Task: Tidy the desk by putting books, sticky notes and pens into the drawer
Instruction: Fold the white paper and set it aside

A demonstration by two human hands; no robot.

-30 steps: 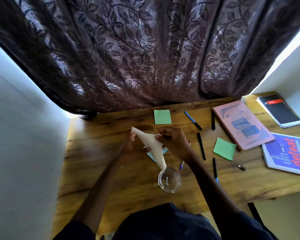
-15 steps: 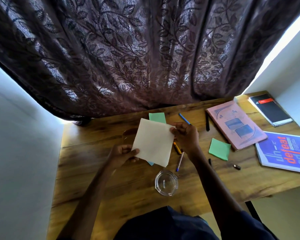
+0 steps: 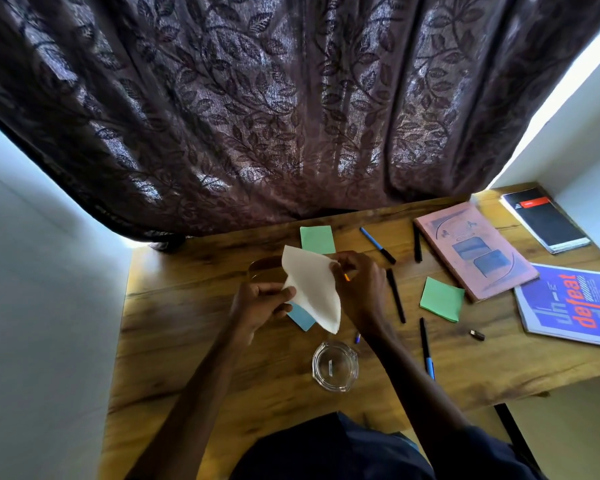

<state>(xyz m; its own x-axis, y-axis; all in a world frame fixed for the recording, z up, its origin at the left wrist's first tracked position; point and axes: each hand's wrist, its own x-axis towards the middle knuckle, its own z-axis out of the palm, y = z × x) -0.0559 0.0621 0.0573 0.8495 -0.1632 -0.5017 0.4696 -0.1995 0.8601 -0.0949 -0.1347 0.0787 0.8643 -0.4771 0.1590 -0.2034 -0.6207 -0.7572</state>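
Note:
Both hands hold a white paper napkin (image 3: 312, 289) above the wooden desk (image 3: 194, 341). My left hand (image 3: 260, 303) pinches its lower left edge, my right hand (image 3: 357, 285) its upper right corner. A blue sticky pad (image 3: 300, 317) lies partly under the napkin. Green sticky pads sit at the back (image 3: 317, 239) and to the right (image 3: 442, 299). Several pens lie scattered: a blue one (image 3: 376, 244), black ones (image 3: 417, 244) (image 3: 395, 294) and a black-and-blue one (image 3: 426, 348). A pink book (image 3: 475, 249), a black notebook (image 3: 544, 220) and a blue magazine (image 3: 575, 303) lie at the right.
A clear glass ashtray (image 3: 335, 367) stands near the desk's front edge. A brown glass (image 3: 262, 268) is partly hidden behind the napkin. A small dark cap (image 3: 477, 335) lies right of the pens. A dark patterned curtain (image 3: 291, 116) hangs behind the desk; white walls flank both sides.
The napkin was rolled narrow, then spread flat half a second ago; now it is folded into a pointed shape between both hands. The camera view shifted slightly.

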